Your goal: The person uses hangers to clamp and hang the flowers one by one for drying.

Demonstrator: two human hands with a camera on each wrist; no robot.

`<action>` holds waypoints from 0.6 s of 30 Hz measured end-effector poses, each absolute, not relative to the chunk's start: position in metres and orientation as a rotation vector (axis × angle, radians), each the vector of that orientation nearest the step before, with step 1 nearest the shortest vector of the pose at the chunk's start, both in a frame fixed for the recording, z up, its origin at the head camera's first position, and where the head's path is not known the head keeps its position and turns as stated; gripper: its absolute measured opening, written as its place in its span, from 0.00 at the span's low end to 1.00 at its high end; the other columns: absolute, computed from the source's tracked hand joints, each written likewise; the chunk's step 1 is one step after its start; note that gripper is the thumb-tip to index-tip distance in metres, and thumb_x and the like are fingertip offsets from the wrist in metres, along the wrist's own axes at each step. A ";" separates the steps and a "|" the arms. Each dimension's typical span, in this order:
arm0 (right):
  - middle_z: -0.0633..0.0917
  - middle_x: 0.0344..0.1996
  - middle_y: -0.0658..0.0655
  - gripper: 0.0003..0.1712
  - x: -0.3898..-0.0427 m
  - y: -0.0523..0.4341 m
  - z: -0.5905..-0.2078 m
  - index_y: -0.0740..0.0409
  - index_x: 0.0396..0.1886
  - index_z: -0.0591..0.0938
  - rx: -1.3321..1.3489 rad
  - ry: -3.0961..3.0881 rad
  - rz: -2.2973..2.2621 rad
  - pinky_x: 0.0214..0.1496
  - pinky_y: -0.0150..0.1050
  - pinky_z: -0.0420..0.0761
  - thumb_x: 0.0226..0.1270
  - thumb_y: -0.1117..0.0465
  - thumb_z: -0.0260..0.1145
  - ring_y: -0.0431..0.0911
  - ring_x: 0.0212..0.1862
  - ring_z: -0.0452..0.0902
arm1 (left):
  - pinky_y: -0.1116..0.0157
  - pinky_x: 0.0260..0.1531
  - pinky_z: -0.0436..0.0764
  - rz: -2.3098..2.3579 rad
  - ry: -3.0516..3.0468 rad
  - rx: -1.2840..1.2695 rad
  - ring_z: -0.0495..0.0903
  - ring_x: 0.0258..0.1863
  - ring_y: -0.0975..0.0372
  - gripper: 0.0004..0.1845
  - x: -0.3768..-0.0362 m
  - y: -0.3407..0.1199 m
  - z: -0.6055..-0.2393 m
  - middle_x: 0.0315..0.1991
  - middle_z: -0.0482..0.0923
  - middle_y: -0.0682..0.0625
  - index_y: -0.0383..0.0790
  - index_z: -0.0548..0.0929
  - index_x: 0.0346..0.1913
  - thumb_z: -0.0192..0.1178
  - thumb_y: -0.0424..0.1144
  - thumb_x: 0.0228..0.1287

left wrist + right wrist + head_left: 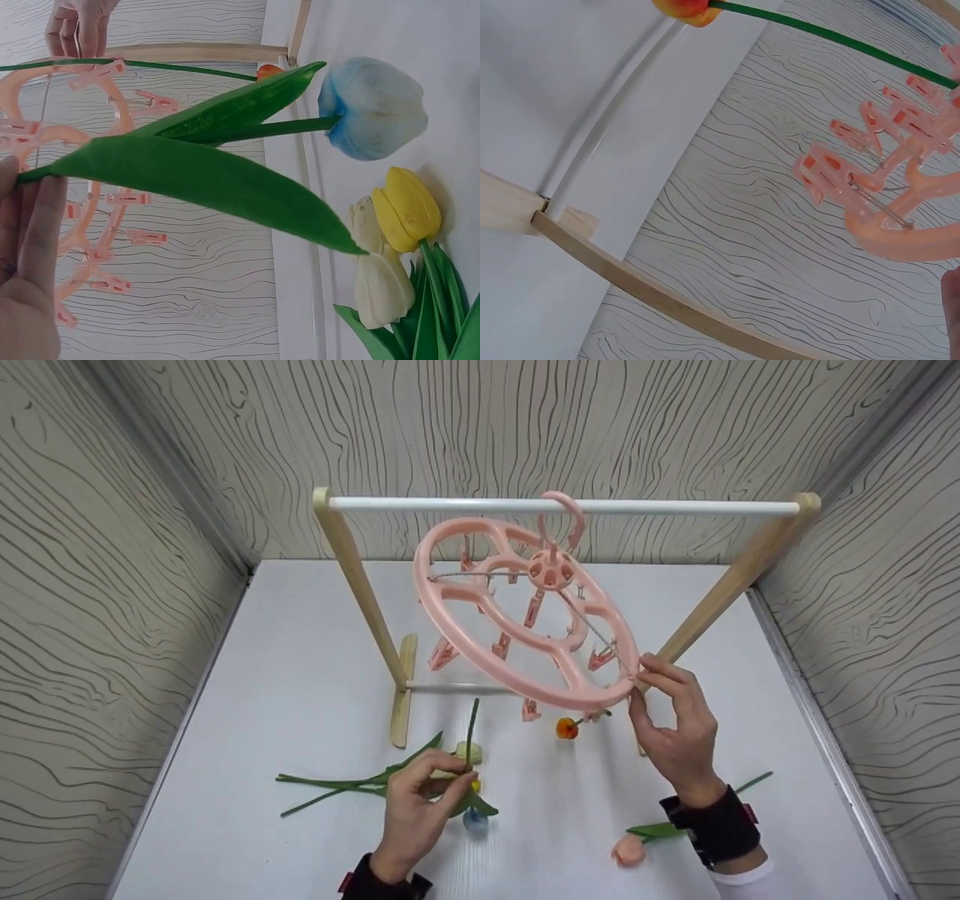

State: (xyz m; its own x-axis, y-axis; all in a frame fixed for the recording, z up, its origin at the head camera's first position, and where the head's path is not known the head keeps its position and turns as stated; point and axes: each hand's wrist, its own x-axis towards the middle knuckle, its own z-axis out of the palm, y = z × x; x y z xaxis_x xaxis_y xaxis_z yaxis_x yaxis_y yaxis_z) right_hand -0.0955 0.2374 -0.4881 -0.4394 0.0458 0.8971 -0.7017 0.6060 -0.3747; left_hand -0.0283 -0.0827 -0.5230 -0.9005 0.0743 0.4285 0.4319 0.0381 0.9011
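At frame centre, right hand (679, 727) pinches one pink clip hanger (525, 607); left hand (416, 806) pinches one blue tulip (474, 817) by its stem.

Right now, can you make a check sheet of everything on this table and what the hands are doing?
Surface: white table, bare in spots.
Job's things: pink round peg hanger, tilted, hooked on the white rail of the wooden rack; orange tulip dangles beneath it; blue tulip.
Clutter: yellow tulip, cream tulip, pink tulip, loose leaves.
Hands: left hand holds the blue tulip's stem; right hand pinches the hanger's rim.
Cables: nothing seen.
Surroundings: wavy-lined walls.
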 end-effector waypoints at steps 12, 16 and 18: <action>0.88 0.32 0.65 0.20 -0.041 0.171 -0.468 0.76 0.28 0.81 0.615 -1.472 1.066 0.56 0.23 0.84 0.72 0.60 0.72 0.45 0.41 0.85 | 0.63 0.34 0.93 -1.950 -2.044 -0.516 0.90 0.37 0.66 0.11 -0.031 -0.084 -0.524 0.36 0.86 0.42 0.37 0.87 0.40 0.70 0.20 0.61; 0.89 0.38 0.68 0.19 -0.033 0.151 -0.487 0.81 0.37 0.83 0.668 -1.607 1.244 0.58 0.26 0.87 0.72 0.62 0.73 0.44 0.48 0.88 | 0.63 0.34 0.93 -1.941 -2.040 -0.515 0.89 0.39 0.70 0.13 -0.032 -0.083 -0.524 0.36 0.86 0.41 0.36 0.87 0.40 0.70 0.16 0.58; 0.89 0.44 0.68 0.17 -0.032 0.144 -0.494 0.82 0.45 0.83 0.656 -1.689 1.360 0.60 0.28 0.87 0.70 0.67 0.73 0.43 0.52 0.88 | 0.64 0.34 0.93 -1.940 -2.036 -0.523 0.89 0.39 0.70 0.11 -0.033 -0.083 -0.524 0.36 0.86 0.41 0.35 0.87 0.40 0.70 0.17 0.59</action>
